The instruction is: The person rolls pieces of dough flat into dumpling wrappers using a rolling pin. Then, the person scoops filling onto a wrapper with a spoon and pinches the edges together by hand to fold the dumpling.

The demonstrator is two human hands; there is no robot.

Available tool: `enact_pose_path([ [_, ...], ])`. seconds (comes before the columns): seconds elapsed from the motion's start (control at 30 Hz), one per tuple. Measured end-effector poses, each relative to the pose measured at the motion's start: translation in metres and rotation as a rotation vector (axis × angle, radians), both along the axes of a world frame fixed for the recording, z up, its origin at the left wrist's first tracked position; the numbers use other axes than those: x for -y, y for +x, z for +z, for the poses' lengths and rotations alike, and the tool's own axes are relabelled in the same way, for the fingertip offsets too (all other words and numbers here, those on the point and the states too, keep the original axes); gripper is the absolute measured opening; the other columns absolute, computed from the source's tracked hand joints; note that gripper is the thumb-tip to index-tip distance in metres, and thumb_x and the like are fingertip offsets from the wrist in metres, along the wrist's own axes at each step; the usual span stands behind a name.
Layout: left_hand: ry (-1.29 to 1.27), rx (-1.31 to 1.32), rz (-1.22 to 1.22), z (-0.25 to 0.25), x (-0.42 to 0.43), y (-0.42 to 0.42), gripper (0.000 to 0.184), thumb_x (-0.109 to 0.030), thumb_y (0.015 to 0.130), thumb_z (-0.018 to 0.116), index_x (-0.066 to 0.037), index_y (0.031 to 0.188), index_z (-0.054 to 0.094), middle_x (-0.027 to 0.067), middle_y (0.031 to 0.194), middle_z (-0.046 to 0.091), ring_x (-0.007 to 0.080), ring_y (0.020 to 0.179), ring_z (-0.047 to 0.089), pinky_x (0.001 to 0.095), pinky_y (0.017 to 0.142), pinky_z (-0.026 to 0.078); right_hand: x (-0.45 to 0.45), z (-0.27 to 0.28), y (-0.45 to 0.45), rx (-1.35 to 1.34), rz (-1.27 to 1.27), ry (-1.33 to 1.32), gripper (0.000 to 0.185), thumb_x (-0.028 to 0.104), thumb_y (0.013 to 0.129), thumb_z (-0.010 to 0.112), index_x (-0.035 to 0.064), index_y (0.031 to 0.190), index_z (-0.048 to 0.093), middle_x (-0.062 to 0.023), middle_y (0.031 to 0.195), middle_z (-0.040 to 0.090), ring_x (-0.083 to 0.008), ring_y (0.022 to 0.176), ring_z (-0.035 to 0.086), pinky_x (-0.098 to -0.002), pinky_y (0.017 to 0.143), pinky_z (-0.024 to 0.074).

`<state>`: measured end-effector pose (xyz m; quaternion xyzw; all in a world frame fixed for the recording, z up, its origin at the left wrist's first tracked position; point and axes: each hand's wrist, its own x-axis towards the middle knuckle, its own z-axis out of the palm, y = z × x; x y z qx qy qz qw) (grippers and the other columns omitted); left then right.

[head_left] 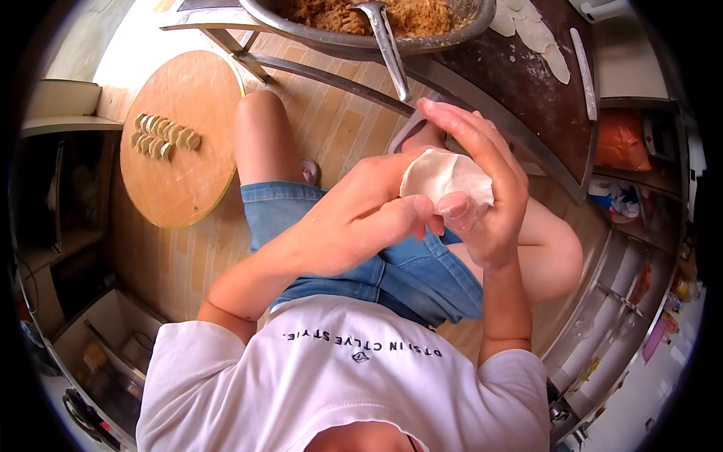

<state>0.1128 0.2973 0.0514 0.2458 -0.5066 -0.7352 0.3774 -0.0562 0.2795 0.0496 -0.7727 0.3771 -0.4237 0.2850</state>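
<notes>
A thin white dumpling wrapper (446, 179) is held between my two hands, above my lap. My left hand (354, 218) grips its left edge, with the thumb pressed along the lower rim. Cupped behind and around the right side, my right hand (489, 169) has its thumb, dusted with flour, on the front of the wrapper. The wrapper is bent and slightly creased; whether filling lies inside it cannot be seen. Beyond my hands, a metal spoon (388, 53) rests in a large metal bowl (444, 47) of brownish filling (422, 19).
A round wooden board (181, 192) at left carries rows of finished dumplings (162, 137). On the dark floured table (520, 98) at upper right lie flat wrappers (533, 34) and a white rolling pin (583, 74). Shelves (625, 256) stand at right, cabinets (75, 188) at left.
</notes>
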Motion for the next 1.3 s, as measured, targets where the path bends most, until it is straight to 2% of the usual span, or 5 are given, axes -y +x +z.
enact_pose_path([
  [0.17,-0.129,0.092,0.032,0.010,-0.001,0.000,0.024,-0.011,0.085,0.046,0.003,0.104,0.049,0.0145,0.092,0.055,0.0215,0.080,0.054,0.0327,0.073,0.044,0.000,0.008,0.005,-0.017,-0.086,-0.277,0.016,0.022,0.079,0.063,0.0083,0.083,0.069,-0.0100,0.097,0.064,-0.0227,0.086,0.059,-0.0392,0.088,0.0374],
  [0.53,-0.023,-0.077,-0.022,0.013,-0.003,0.000,0.041,-0.022,0.092,0.045,0.004,0.122,0.037,0.0137,0.120,0.047,0.0206,0.115,0.046,0.0317,0.096,0.036,0.007,0.014,0.007,0.038,-0.017,-0.224,0.050,0.048,0.087,0.046,0.0047,0.102,0.065,-0.0152,0.111,0.058,-0.0268,0.097,0.054,-0.0408,0.087,0.0380],
  [0.73,-0.260,0.122,0.209,0.015,-0.007,-0.005,0.023,-0.022,0.093,0.046,-0.001,0.098,0.052,0.0114,0.078,0.059,0.0222,0.069,0.058,0.0323,0.061,0.046,0.007,0.029,0.007,-0.187,0.015,-0.378,0.051,0.048,0.092,0.032,0.0113,0.100,0.067,-0.0086,0.109,0.060,-0.0261,0.099,0.055,-0.0457,0.097,0.0286],
  [1.1,-0.953,0.247,0.708,0.006,0.004,-0.020,0.014,-0.016,0.087,0.053,-0.002,0.083,0.054,0.0136,0.068,0.054,0.0312,0.053,0.053,0.0347,0.048,0.044,0.004,0.030,0.028,-0.107,-0.065,-0.456,0.049,0.040,0.096,0.023,0.0119,0.093,0.063,-0.0037,0.099,0.064,-0.0217,0.099,0.056,-0.0547,0.103,0.0218],
  [1.3,0.261,-0.293,0.166,0.035,0.045,0.075,0.052,-0.034,0.088,0.052,0.000,0.125,0.038,0.0134,0.097,0.058,0.0126,0.074,0.057,0.0225,0.061,0.048,0.068,0.084,0.053,-0.262,0.181,-0.064,0.109,0.061,0.060,0.068,0.0018,0.138,0.022,-0.0189,0.123,0.048,-0.0347,0.114,0.046,-0.0439,0.098,0.0328],
])
